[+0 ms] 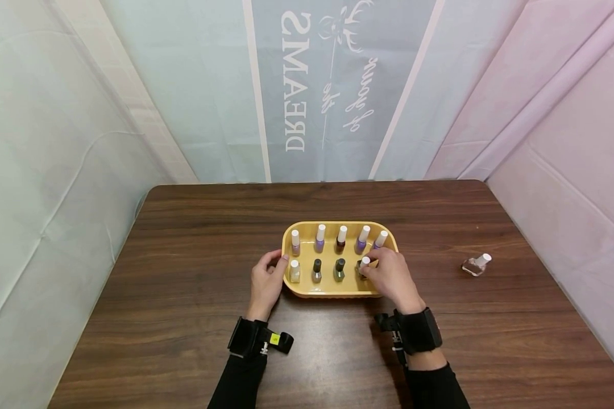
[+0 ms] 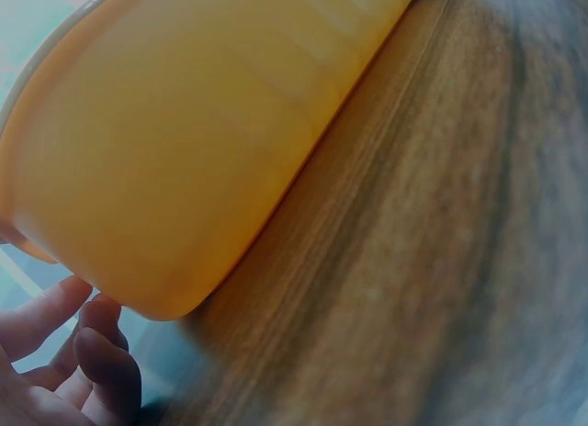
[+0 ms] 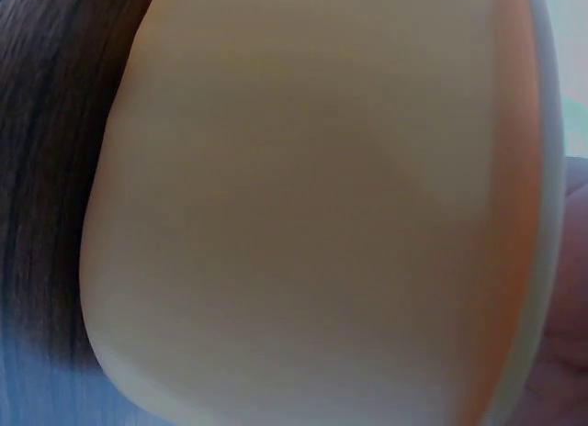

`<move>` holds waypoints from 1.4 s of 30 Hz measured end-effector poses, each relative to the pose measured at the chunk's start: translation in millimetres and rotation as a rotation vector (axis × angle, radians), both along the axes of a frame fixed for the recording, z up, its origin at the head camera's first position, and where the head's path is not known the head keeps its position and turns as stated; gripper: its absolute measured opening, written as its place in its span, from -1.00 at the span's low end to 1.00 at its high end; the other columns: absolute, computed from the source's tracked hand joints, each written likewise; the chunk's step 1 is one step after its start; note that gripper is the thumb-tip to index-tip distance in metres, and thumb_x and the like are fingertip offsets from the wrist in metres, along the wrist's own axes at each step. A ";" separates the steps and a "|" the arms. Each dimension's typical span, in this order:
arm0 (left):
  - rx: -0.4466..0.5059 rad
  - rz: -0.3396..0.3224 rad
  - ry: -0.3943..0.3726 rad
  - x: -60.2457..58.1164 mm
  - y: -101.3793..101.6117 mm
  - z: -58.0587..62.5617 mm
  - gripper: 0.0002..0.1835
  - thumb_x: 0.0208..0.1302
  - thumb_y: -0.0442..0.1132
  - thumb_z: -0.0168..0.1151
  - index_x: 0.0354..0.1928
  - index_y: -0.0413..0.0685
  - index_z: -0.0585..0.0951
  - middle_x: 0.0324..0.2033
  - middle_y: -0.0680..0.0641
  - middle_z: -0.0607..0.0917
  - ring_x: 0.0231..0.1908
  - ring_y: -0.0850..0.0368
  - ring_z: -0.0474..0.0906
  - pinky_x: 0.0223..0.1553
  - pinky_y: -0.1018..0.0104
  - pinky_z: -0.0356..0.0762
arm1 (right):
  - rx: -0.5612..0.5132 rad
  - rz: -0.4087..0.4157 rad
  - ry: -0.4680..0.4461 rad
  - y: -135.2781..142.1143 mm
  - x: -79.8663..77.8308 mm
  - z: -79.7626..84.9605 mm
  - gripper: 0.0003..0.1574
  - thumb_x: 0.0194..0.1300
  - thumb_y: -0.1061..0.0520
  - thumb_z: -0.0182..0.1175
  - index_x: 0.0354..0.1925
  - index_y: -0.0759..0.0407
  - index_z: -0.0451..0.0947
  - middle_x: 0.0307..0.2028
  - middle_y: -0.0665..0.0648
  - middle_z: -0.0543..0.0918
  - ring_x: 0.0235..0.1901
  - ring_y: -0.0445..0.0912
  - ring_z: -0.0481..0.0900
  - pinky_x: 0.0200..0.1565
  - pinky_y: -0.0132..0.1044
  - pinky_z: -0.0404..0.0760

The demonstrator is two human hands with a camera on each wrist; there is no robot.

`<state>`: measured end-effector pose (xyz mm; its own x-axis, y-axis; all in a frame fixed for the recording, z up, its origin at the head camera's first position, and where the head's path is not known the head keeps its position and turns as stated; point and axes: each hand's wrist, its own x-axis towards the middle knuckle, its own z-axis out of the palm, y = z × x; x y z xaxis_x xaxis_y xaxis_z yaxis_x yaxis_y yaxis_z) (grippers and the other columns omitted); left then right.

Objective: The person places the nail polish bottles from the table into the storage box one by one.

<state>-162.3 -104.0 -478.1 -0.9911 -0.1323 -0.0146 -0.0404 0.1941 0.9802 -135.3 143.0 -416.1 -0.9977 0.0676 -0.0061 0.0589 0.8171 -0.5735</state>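
Note:
A yellow tray [image 1: 327, 293] holds nail polish bottles in two rows. In the head view my right hand [image 1: 393, 275] pinches the white cap of a nail polish bottle [image 1: 365, 262] at the right end of the near row. The left hand [image 1: 266, 282] is at the tray's left end, its thumb over the rim and fingertips against the outer wall. Those fingers [image 2: 106, 362] show bent beside the tray wall [image 2: 184, 141] in the left wrist view. In the right wrist view the tray's outer wall [image 3: 294, 206] hides the bottles; part of the right hand [image 3: 560, 353] shows beyond the rim.
Another nail polish bottle [image 1: 476, 264], with a white cap, lies tilted on the brown wooden table [image 1: 194, 295], right of the tray. Behind the table hangs a printed cloth [image 1: 337, 85], with pale cloth walls [image 1: 573, 136] at the sides.

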 end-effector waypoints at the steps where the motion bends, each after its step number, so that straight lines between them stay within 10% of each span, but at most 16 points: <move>1: 0.001 0.002 -0.001 0.1 0.1 0.0 -0.63 0.22 -0.04 0.18 -0.05 -0.12 0.63 -0.23 -0.12 0.64 -0.56 0.22 0.48 -0.54 0.45 0.41 | 0.001 -0.004 -0.003 -0.2 0.2 0.1 -0.93 0.04 0.20 0.30 -0.43 0.18 0.65 -0.51 0.08 0.52 -0.58 -0.10 0.38 -0.54 -0.30 0.37; 42: -0.021 0.004 -0.016 -0.3 -0.8 -0.3 -0.64 0.22 0.01 0.17 -0.05 -0.04 0.63 -0.20 -0.08 0.65 -0.51 0.16 0.51 -0.49 0.38 0.44 | -0.043 -0.020 -0.083 4.8 3.1 5.6 -0.76 0.02 0.12 0.33 -0.32 0.24 0.63 -0.40 0.13 0.62 -0.51 -0.09 0.44 -0.48 -0.29 0.43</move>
